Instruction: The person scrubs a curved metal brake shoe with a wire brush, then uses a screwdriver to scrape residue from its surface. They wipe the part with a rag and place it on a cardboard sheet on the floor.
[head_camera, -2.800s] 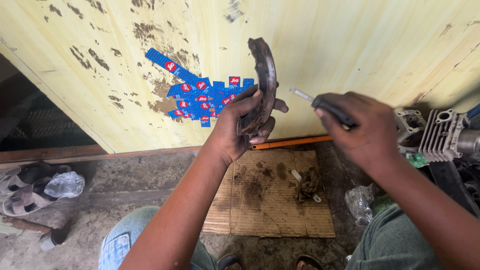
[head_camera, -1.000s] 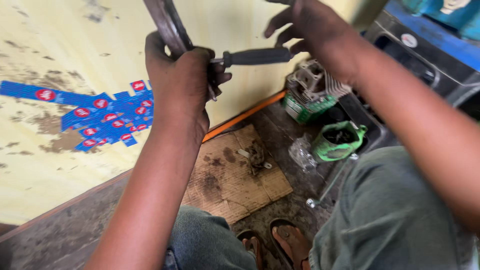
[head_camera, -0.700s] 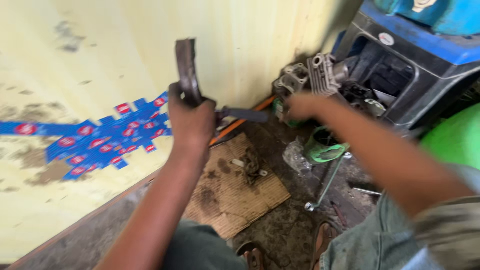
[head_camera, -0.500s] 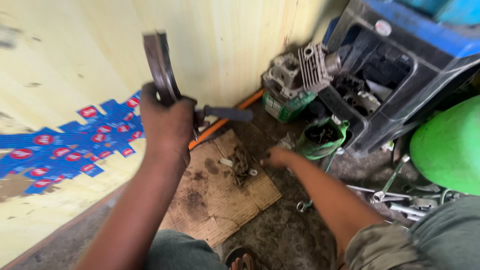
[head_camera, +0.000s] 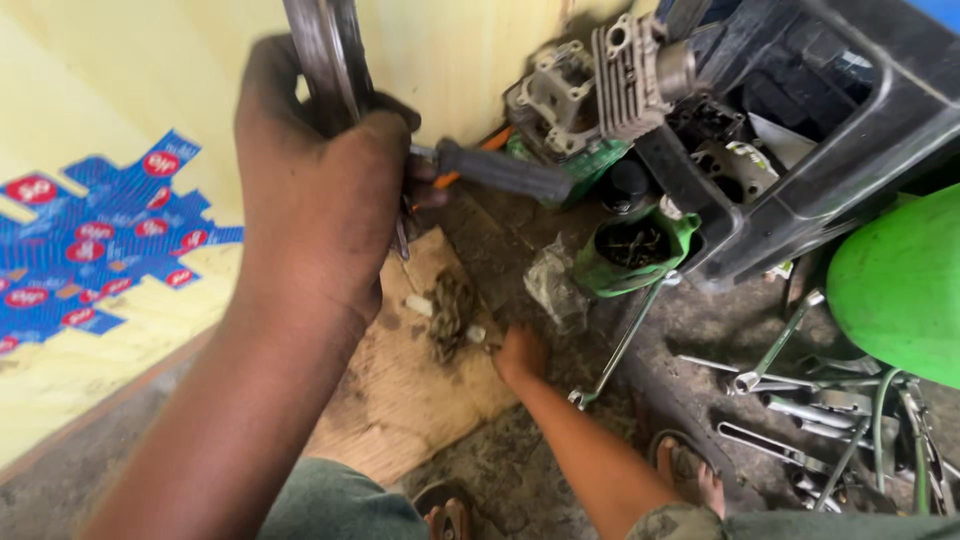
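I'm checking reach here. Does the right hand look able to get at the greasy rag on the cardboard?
Probably yes: the right hand is beside the greasy rag, nothing between them.

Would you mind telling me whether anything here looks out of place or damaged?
Yes: the left hand grips both a curved brake shoe and a black-handled tool together, an awkward hold. Spanners lie scattered on the dirty floor, and the cardboard is oil-stained.

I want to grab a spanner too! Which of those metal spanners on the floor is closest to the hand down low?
The long spanner slanting beside the right hand, under the green cup. The other spanners lie farther right.
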